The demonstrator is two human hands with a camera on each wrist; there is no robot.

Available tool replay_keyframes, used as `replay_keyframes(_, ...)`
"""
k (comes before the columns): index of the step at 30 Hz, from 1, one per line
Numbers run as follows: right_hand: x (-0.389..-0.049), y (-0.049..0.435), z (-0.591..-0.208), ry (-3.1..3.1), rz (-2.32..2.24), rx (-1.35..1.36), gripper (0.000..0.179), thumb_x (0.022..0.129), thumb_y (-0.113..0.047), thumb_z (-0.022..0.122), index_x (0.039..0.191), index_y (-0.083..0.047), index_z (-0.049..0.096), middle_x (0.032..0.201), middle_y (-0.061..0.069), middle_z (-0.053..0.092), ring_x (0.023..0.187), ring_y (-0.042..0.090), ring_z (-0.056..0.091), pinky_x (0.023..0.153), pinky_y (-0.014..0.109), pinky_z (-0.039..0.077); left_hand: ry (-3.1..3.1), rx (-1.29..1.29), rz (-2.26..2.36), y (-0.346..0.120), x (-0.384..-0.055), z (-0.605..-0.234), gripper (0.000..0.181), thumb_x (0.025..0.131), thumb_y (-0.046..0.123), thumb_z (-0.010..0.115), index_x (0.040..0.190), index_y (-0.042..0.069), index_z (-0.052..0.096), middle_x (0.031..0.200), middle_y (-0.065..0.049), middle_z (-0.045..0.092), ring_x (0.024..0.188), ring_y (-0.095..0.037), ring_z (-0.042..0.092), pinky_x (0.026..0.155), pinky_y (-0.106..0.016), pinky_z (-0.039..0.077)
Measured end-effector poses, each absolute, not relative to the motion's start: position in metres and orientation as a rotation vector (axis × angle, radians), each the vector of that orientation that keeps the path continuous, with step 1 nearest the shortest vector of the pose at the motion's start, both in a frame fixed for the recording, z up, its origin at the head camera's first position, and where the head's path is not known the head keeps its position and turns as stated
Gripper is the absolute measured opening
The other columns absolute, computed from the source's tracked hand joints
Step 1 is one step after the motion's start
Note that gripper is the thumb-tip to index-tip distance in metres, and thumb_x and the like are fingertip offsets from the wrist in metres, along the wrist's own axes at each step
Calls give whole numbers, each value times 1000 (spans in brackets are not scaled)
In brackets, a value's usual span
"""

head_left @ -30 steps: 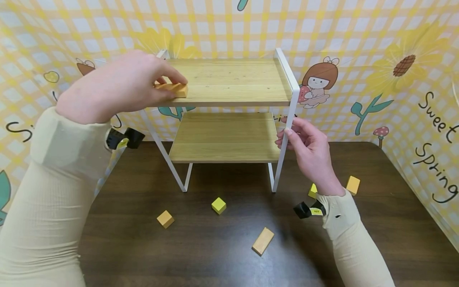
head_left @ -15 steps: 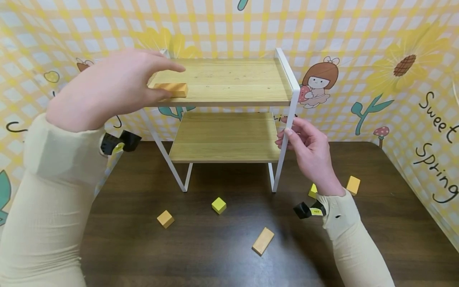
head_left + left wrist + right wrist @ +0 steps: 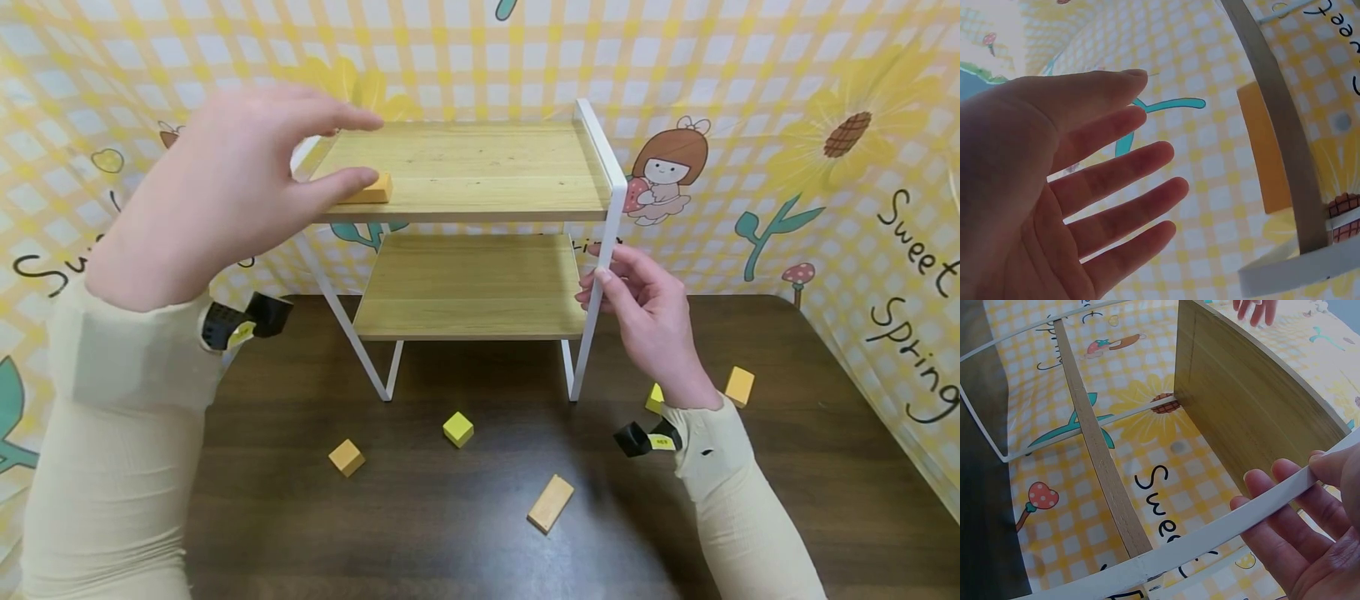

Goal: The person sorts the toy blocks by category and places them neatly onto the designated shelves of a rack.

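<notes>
A two-tier shelf with wooden boards and a white metal frame stands on the table. An orange wooden block lies on the front left of its top board. Just left of it, my left hand holds nothing, thumb and fingers spread apart; its thumb hides part of the block. The left wrist view shows a gap between these fingers and the block. My right hand grips the shelf's right front post between thumb and fingers, as the right wrist view also shows.
Loose blocks lie on the dark table: a yellow cube, an orange cube, a flat oblong block, another orange block, and a yellow block partly behind my right wrist. A checked cloth hangs behind.
My left hand has let go of the orange block and drawn back to the left, its fingers spreading. The block stays on the top board. My right hand has kept its grip on the post.
</notes>
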State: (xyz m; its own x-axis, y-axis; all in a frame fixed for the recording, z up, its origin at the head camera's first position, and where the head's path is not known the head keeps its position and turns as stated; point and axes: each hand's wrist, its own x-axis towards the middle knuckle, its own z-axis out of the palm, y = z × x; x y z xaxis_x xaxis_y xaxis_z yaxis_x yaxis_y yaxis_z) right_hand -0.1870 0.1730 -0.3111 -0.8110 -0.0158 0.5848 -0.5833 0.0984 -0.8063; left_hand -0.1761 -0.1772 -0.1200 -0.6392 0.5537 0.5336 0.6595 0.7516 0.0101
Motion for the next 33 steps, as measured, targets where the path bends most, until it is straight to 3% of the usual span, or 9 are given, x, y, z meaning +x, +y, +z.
replay_keyframes(8, -187, 173, -310, -1962, 1759, 585, 26, 103, -3, 60, 128, 1, 66, 96, 18, 71, 80, 28, 73, 78, 38, 63, -2331, -938, -373, -177, -167, -128, 37, 96, 25, 74, 132, 15, 71, 124, -4, 70, 116, -28, 63, 101, -44, 48)
replay_keyframes(18, -188, 174, -310, -1964, 1748, 586, 26, 103, -3, 60, 128, 0, 66, 96, 17, 71, 80, 27, 73, 78, 36, 63, -2122, -1099, -396, -171, -158, -139, 38, 92, 18, 80, 127, 6, 72, 118, -8, 73, 116, -29, 65, 103, -36, 49)
replay_keyframes(25, -188, 174, -311, -1966, 1748, 586, 26, 103, -4, 59, 128, -1, 66, 96, 17, 71, 79, 25, 73, 78, 36, 63, -2067, -1148, -385, -166, -149, -150, 41, 90, 21, 81, 126, 2, 71, 117, -10, 72, 107, -28, 67, 96, -37, 52)
replay_keyframes(33, -187, 174, -312, -1963, 1763, 585, 26, 104, -4, 59, 128, -1, 66, 96, 17, 71, 80, 31, 73, 78, 36, 63, -2115, -1164, -486, -163, -140, -170, 48, 83, 26, 87, 124, 7, 73, 118, -3, 71, 110, -19, 66, 91, -29, 52)
